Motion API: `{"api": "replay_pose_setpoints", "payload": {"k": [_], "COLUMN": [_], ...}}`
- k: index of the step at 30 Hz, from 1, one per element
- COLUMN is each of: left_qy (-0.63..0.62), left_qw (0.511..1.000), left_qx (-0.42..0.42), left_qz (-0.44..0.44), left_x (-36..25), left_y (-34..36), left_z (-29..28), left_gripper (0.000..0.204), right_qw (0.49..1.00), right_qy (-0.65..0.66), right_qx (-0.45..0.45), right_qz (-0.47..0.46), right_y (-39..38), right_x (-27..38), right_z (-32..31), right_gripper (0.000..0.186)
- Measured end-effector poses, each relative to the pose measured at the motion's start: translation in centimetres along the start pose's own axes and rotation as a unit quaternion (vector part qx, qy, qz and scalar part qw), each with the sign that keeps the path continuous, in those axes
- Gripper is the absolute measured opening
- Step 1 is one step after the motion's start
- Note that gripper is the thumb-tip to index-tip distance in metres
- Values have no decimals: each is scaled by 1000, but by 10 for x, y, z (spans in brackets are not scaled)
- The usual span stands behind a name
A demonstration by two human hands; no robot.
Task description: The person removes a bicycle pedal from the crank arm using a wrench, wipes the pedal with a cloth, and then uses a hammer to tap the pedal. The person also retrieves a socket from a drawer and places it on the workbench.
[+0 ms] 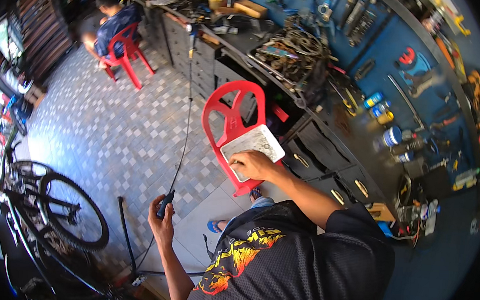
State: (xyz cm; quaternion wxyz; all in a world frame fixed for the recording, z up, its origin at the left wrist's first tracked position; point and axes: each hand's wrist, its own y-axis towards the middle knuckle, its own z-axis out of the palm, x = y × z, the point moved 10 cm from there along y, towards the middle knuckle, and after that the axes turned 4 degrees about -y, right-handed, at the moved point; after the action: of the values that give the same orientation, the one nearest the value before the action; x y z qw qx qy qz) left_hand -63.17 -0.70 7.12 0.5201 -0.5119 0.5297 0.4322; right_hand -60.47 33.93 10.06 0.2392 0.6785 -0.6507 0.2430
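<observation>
My left hand (160, 223) grips a small dark tool or fitting (164, 203) on a thin black cable (177, 167). The cable runs up to a yellow-and-dark fixture (191, 46) at the bench edge and down past my hand toward the floor. My right hand (250, 165) is over a white tray (270, 141) resting on a red plastic chair (233, 95), its fingers bent together at the tray's left part; whatever they hold is too small or hidden to tell. Small parts lie in the tray.
A bicycle (74, 215) stands at lower left beside a black bar (124, 225). A seated person (113, 30) occupies another red chair at upper left. A cluttered workbench (282, 56) with drawers runs along the right, below a tool-hung blue wall (388, 83).
</observation>
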Motion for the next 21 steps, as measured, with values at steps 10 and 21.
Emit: {"api": "replay_pose_setpoints", "payload": {"k": [10,21], "left_qy": [115,159], "left_qw": [980,978], "left_qx": [161,132], "left_qz": [26,-36], "left_x": [-44,-23], "left_y": [32,-9], "left_z": [181,306], "left_gripper": [34,36], "right_qw": [947,792], "right_qy": [-33,-233], "right_qx": [-240,-410], "right_qz": [211,388], "right_y": [-91,-32], "right_x": [-167,-414], "right_z": [-167,-337], "right_gripper": [25,59]}}
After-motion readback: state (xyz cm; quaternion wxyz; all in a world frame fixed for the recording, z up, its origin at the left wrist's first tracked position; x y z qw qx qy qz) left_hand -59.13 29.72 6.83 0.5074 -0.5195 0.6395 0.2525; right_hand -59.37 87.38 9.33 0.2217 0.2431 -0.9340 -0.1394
